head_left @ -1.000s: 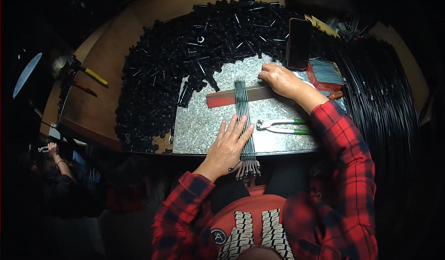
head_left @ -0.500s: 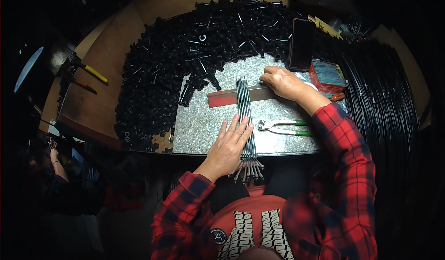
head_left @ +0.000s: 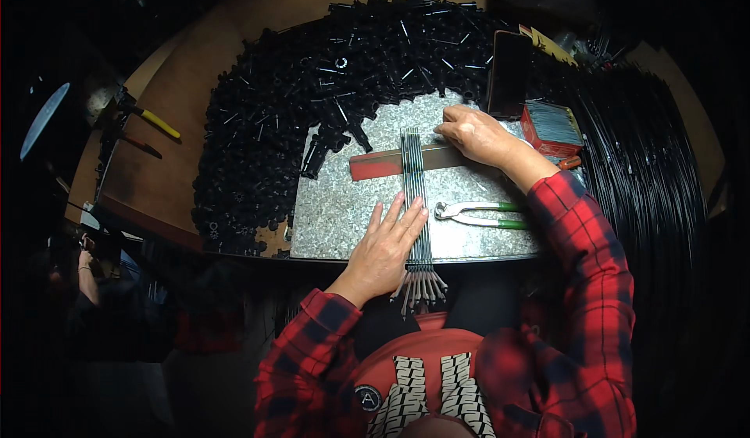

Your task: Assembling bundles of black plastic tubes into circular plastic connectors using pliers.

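A row of thin dark rods lies side by side across a flat red and grey bar on the speckled stone slab. Their pale, fanned-out lower ends stick out past the slab's near edge. My left hand rests flat on the slab, fingers spread, the fingertips on or against the rods. Beyond the bar's right part, my right hand is closed in a pinch; whatever is between its fingertips is too small to make out. Pincers with green handles lie right of the rods.
A large heap of black tubular parts curves round the slab's far and left sides. At right stand a dark phone, a red box of thin pins and a mass of long black rods. Yellow-handled pliers hang at left.
The rods have shifted slightly right and toward me at their lower ends. My right hand has moved a little farther away; my left hand stays nearly in place.
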`<state>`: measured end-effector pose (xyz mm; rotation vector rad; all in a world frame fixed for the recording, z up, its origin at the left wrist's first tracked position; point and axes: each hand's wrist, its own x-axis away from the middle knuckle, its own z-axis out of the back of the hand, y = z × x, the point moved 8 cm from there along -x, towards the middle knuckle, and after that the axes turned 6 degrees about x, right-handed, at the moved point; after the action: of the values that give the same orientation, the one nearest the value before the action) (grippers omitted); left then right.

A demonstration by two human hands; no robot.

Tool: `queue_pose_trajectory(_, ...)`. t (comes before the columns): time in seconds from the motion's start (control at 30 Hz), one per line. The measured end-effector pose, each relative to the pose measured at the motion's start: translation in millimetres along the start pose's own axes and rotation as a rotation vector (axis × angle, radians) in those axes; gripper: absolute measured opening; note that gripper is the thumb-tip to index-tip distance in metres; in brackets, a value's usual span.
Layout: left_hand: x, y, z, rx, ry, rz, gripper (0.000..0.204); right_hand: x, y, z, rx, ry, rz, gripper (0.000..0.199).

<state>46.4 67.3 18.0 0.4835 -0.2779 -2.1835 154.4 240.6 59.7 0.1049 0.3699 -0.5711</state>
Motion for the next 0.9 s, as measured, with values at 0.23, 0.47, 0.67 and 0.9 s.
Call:
queue_pose_trajectory(0.23,-2,2,1,-0.023,-0.012,0.001,0.071,-3,-1,-7,0.006,0.074,-0.007,0.019)
queue_pose_trajectory(0.47,0,-5,-2,0.001,0.038,0.033,0.070,-7,-2,-6,0.046,0.055,-0.013,0.021)
queue_pose_trajectory(0.67,-1,-4,-2,-0.061,0.053,-0.019,0.106,-6,-6,-4,0.050,0.079,-0.002,0.022)
queue_pose_trajectory(0.9,-1,1,6,0.031,0.050,0.019,0.096,-8,-13,-4,0.042,0.069,0.022,0.024)
